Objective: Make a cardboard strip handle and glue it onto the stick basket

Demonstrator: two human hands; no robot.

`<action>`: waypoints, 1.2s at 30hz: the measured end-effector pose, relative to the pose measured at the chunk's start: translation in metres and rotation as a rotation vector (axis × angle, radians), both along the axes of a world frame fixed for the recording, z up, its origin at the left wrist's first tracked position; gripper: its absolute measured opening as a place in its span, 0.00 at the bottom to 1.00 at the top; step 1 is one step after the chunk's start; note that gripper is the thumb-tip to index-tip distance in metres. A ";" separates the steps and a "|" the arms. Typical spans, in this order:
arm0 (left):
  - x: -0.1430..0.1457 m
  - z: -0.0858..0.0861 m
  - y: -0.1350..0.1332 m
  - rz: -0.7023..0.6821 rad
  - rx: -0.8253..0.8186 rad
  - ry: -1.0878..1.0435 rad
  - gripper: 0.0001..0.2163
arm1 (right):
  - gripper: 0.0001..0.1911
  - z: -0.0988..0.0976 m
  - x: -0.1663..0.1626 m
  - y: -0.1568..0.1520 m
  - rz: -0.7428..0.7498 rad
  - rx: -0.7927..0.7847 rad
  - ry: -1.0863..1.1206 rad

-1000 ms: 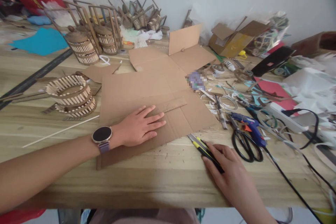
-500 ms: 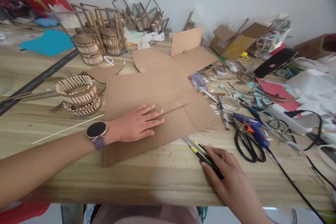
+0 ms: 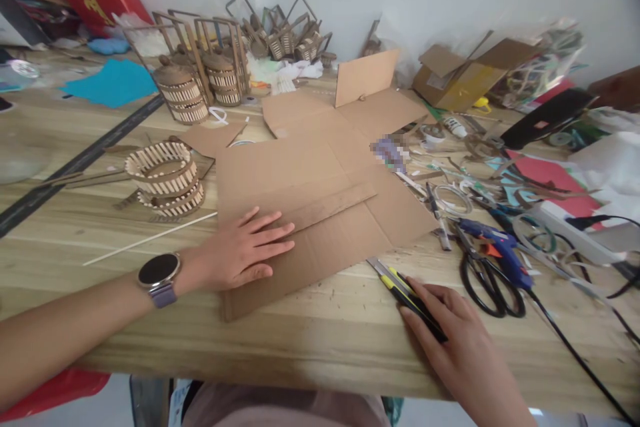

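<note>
My left hand (image 3: 245, 247) lies flat with fingers spread on an unfolded cardboard box (image 3: 290, 160). Its fingertips reach the near end of a flat brown strip (image 3: 335, 205) that lies slantwise across the cardboard. My right hand (image 3: 450, 327) rests at the table's front, fingers closed around a black and yellow utility knife (image 3: 413, 300). The knife's blade is out and points up and left, close to the cardboard's near edge. Left of the cardboard stands a round slatted basket frame (image 3: 165, 177), and a thin pale stick (image 3: 150, 239) lies in front of it.
Black-handled scissors (image 3: 493, 283) and a blue glue gun (image 3: 500, 250) with its cord lie at the right. Finished slatted baskets (image 3: 183, 90) stand at the back left. An open carton (image 3: 460, 77) sits at the back right. Blue sheets (image 3: 110, 83) lie far left.
My left hand has slid left and towards me along the cardboard, uncovering more of the brown strip. My right hand still holds the knife in much the same place. The view has shifted slightly left.
</note>
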State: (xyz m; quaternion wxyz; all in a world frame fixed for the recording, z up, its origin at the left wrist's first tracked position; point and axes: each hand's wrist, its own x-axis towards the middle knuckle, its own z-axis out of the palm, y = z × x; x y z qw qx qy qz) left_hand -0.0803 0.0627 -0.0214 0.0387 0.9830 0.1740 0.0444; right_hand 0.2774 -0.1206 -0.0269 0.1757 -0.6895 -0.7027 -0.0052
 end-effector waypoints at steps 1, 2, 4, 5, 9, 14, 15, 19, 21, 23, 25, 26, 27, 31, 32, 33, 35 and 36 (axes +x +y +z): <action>0.002 0.001 -0.001 0.004 -0.003 0.009 0.25 | 0.22 0.000 -0.001 0.002 -0.003 0.000 -0.004; 0.004 0.001 -0.001 0.010 -0.005 0.016 0.25 | 0.22 0.000 -0.003 0.004 -0.006 0.003 -0.003; 0.005 0.003 -0.002 0.023 -0.007 0.025 0.24 | 0.22 0.000 -0.007 0.006 -0.012 0.008 0.001; 0.006 0.003 -0.003 0.028 -0.008 0.026 0.24 | 0.22 0.000 -0.009 0.006 -0.008 0.010 0.003; 0.006 0.004 -0.003 0.030 -0.013 0.034 0.24 | 0.21 0.001 -0.014 0.002 0.034 0.004 0.015; 0.006 0.003 -0.003 0.033 -0.017 0.011 0.23 | 0.21 0.003 -0.018 0.002 0.023 0.008 0.030; 0.007 0.002 -0.003 0.034 -0.018 0.004 0.23 | 0.21 0.003 -0.019 0.002 0.015 0.007 0.031; 0.006 -0.001 -0.003 0.033 -0.025 -0.013 0.22 | 0.21 0.002 -0.022 -0.002 0.045 0.012 0.018; 0.006 -0.001 -0.003 0.032 -0.031 -0.017 0.22 | 0.21 0.002 -0.024 -0.004 0.067 0.016 0.007; 0.006 -0.002 -0.003 0.034 -0.038 -0.019 0.22 | 0.21 0.002 -0.027 -0.004 0.074 0.020 0.004; 0.006 -0.001 -0.003 0.036 -0.041 -0.020 0.22 | 0.21 0.003 -0.030 -0.003 0.074 0.024 0.006; 0.006 -0.001 -0.003 0.037 -0.041 -0.021 0.22 | 0.21 0.003 -0.032 -0.003 0.076 0.021 0.006; 0.006 -0.001 -0.003 0.038 -0.041 -0.024 0.22 | 0.21 0.004 -0.034 -0.003 0.077 0.021 0.006; 0.007 0.000 -0.004 0.032 -0.041 -0.038 0.22 | 0.21 0.005 -0.039 -0.008 0.090 0.026 -0.005; 0.007 0.000 -0.004 0.030 -0.041 -0.042 0.22 | 0.21 0.005 -0.040 -0.009 0.093 0.027 -0.009; 0.007 0.000 -0.004 0.031 -0.041 -0.046 0.22 | 0.21 0.005 -0.042 -0.009 0.095 0.028 -0.013; 0.006 -0.001 -0.004 0.038 -0.040 -0.055 0.22 | 0.20 0.005 -0.045 -0.008 0.095 0.026 -0.016; 0.006 -0.001 -0.004 0.042 -0.040 -0.058 0.21 | 0.20 0.005 -0.046 -0.007 0.096 0.026 -0.017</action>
